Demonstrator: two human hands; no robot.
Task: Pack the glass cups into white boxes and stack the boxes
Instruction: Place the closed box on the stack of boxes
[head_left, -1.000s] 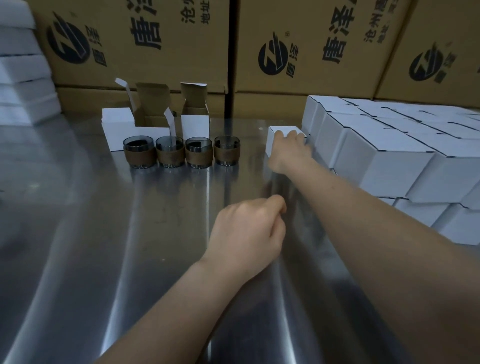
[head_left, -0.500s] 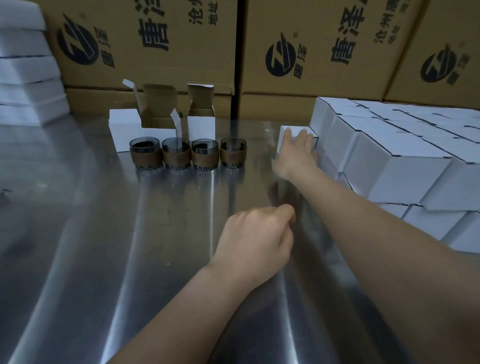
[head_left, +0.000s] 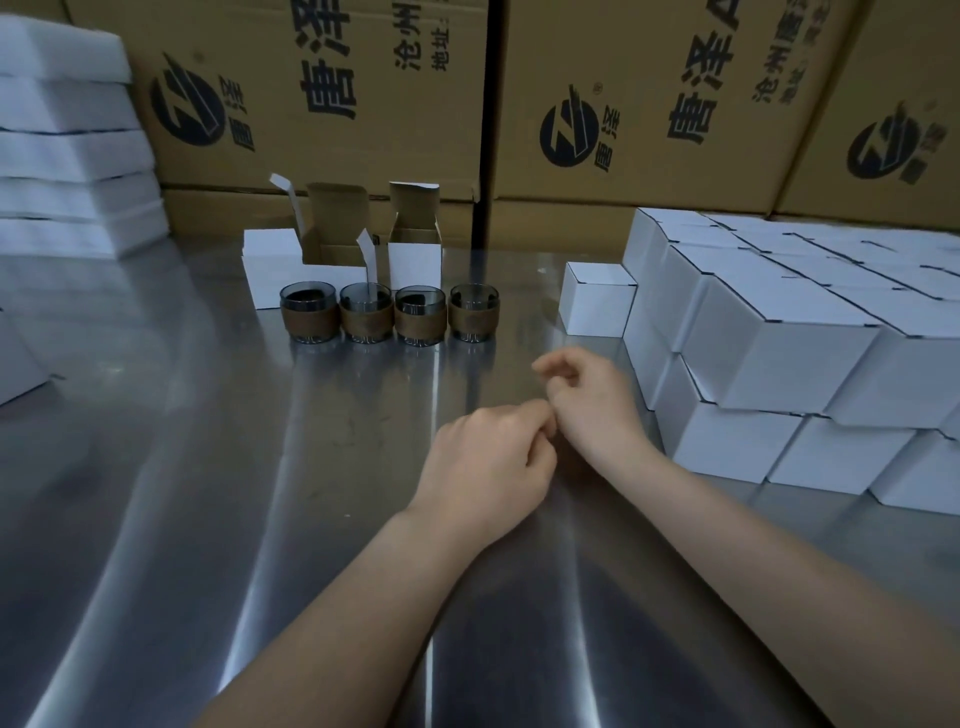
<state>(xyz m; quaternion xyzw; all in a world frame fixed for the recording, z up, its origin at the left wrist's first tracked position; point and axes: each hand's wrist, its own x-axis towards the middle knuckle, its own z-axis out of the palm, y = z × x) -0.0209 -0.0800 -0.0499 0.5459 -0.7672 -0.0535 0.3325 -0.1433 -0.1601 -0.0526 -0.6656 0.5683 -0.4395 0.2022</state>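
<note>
Head view: four glass cups (head_left: 387, 317) stand in a row running left to right on the steel table (head_left: 156, 493). Just behind the row wait the open white boxes (head_left: 414, 260); to its right a closed box (head_left: 597, 306) sits against the stack of packed boxes (head_left: 779, 338). In front of the row's right end, the left hand (head_left: 488, 462) is an empty fist and the right hand (head_left: 592, 400) is loosely curled and empty. The right hand seems nearer the end cup.
</note>
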